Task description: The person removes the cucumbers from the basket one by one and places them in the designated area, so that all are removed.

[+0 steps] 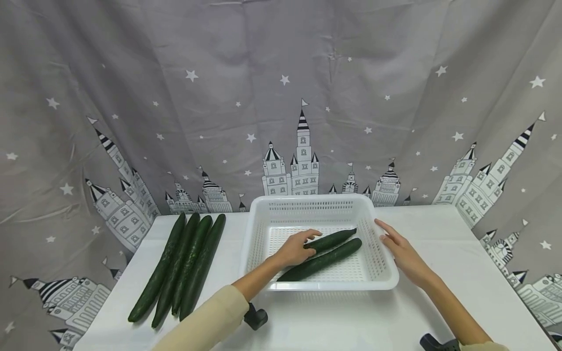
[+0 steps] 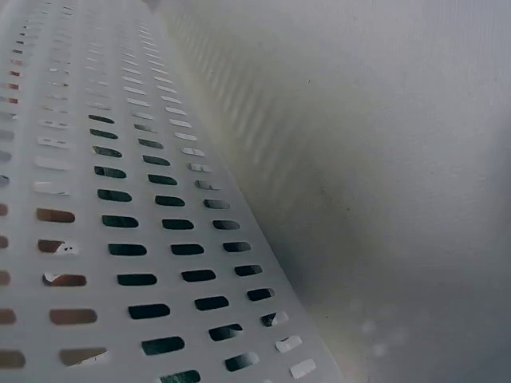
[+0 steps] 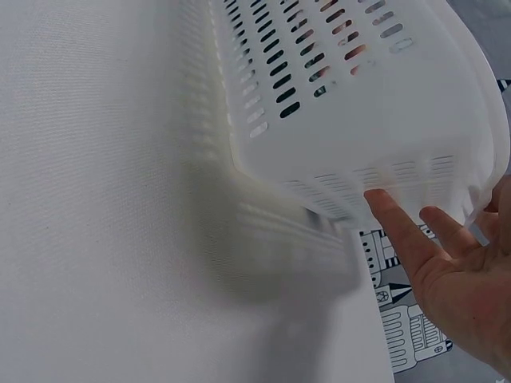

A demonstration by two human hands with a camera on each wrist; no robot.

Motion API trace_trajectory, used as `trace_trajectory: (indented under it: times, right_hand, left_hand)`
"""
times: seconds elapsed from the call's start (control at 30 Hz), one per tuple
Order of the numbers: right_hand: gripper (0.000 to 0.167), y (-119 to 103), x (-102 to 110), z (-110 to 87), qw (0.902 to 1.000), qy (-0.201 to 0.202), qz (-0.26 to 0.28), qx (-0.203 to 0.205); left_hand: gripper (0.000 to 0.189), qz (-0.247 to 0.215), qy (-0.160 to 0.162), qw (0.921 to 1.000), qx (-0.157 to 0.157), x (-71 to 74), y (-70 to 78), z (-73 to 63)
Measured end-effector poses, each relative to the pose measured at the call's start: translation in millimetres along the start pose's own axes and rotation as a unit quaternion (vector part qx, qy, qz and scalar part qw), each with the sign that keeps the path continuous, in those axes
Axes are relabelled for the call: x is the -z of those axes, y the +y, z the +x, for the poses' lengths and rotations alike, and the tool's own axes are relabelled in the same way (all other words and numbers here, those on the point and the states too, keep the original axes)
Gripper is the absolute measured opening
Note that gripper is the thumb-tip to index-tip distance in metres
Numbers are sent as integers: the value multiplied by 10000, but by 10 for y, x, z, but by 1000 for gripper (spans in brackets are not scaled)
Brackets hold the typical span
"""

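- Inside the white basket [image 1: 329, 286] lie the far cucumber [image 1: 337, 239] and the near cucumber [image 1: 327, 263], side by side on its perforated floor.
- On the table [image 1: 333, 321], left of the basket and apart from it, are four loose cucumbers [image 1: 191, 263]; neither hand touches them.
- The work looks partway along, I judge: two are in the basket, and the four outside it seem left.
- The pair in the basket lie slantwise, long axes running from its near left toward its far right side.
- The loose four lie roughly parallel, their far ends leaning toward the basket.
- The left hand [image 1: 296, 249] is inside the basket, over the far cucumber; whether its fingers grip, I cannot tell.
- The right hand [image 1: 403, 252] is at the basket's right end, fingers extended against the outer wall.
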State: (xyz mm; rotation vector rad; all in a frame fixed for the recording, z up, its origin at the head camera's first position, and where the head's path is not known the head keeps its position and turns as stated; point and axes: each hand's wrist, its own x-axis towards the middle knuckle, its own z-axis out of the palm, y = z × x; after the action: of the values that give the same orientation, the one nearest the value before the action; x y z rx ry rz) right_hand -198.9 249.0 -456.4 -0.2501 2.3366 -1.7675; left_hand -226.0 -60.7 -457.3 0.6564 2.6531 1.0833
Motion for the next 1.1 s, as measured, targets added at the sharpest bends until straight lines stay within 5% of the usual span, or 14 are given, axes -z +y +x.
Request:
trace_trajectory:
  times: [0.3, 0.6, 0.77, 1.1]
  right_hand:
    - [57, 12, 6, -7, 10000, -9, 17, -7]
    - [56, 32, 7, 7, 10000, 21, 66, -41]
    - [56, 21, -7, 10, 10000, 6, 87, -14]
    - [57, -3, -22, 1, 10000, -27, 62, -6]
  left_hand:
    - [54, 651, -317, 9974, -47, -104, -60, 107]
    - [55, 779, -433, 9952, -411, -15, -53, 125]
    - [55, 538, -324, 9956, -692, 172, 25, 82]
    - [55, 51, 671, 9960, -580, 859, 126, -155]
